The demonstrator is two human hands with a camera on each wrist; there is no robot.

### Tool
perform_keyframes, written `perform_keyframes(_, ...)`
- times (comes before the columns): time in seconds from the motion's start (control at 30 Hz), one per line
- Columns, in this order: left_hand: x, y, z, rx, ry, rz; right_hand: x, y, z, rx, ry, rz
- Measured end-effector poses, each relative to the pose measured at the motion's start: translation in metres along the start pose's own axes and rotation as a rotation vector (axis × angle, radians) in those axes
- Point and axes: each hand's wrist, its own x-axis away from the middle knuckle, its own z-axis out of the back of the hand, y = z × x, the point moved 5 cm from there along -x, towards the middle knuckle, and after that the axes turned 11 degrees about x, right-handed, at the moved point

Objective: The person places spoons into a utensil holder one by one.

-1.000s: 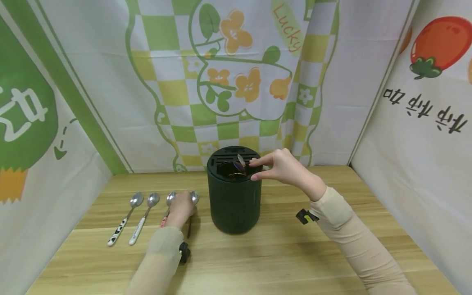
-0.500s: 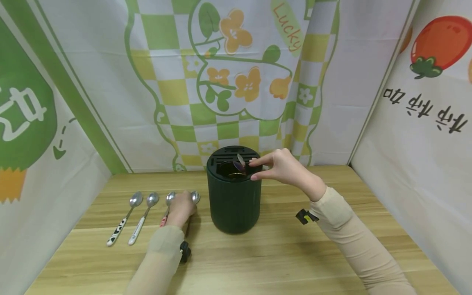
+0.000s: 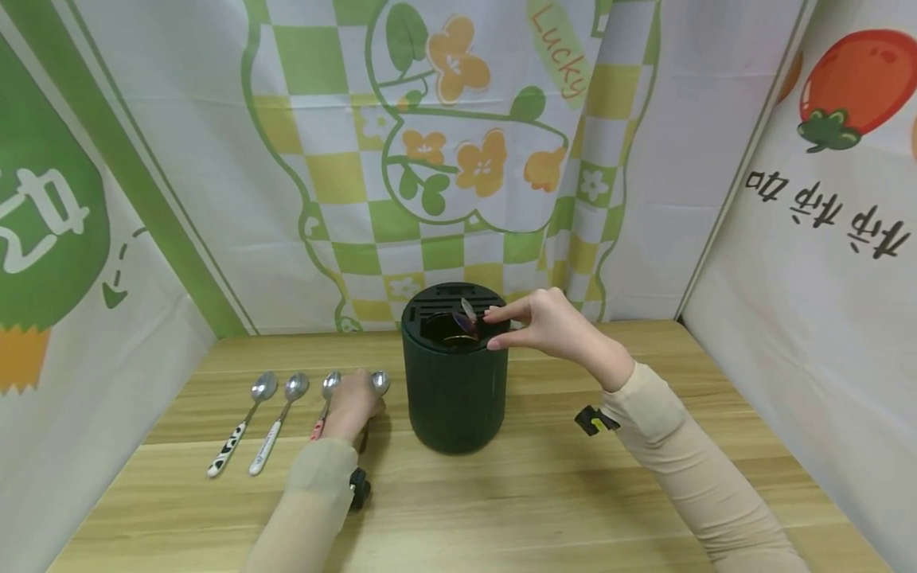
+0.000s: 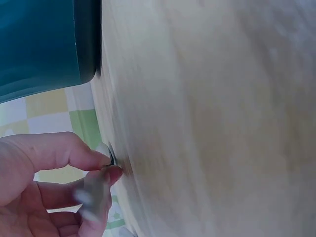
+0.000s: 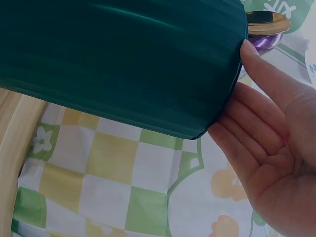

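My left hand (image 3: 353, 402) pinches a spoon between thumb and fingertips, low at the table. This spoon (image 3: 380, 383) shows its metal bowl beyond the fingers; its handle, mostly hidden in the head view, is a blur towards the camera in the left wrist view. A dark green cutlery holder (image 3: 455, 398) stands upright to the right. Across its top right edge, my right hand (image 3: 548, 322) rests thumb and fingertips, fairly straight. Inside the holder are a silver utensil (image 3: 469, 309), a purple one (image 3: 465, 323) and a gold-rimmed one (image 3: 461, 341).
Left of my left hand lie a cow-patterned spoon (image 3: 239, 434), a white-handled spoon (image 3: 278, 430) and a pink-handled spoon (image 3: 330, 387), partly covered by the hand. A patterned curtain (image 3: 444, 255) hangs behind the wooden table (image 3: 501, 509).
The pinched spoon has shifted very slightly to the right, and its handle end has moved a little under my left hand. My right hand and the holder stay put.
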Motion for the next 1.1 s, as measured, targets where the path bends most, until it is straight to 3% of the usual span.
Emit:
perform_keyframes(0.3,0.0,-0.001,-0.001,0.032,0.018,-0.014,0.0,0.001,0.0,-0.007,-0.001,-0.011)
perform_keyframes(0.5,0.003,-0.003,-0.001,0.047,-0.026,0.0,0.0,0.0,0.0,-0.003,-0.008,-0.01)
perform_keyframes(0.8,0.007,-0.003,0.007,0.068,-0.051,0.027,0.0,0.0,0.0,0.006,-0.003,-0.008)
perform_keyframes(1.1,0.007,-0.004,0.016,0.065,-0.031,0.05,0.001,0.0,0.0,0.004,-0.005,-0.008)
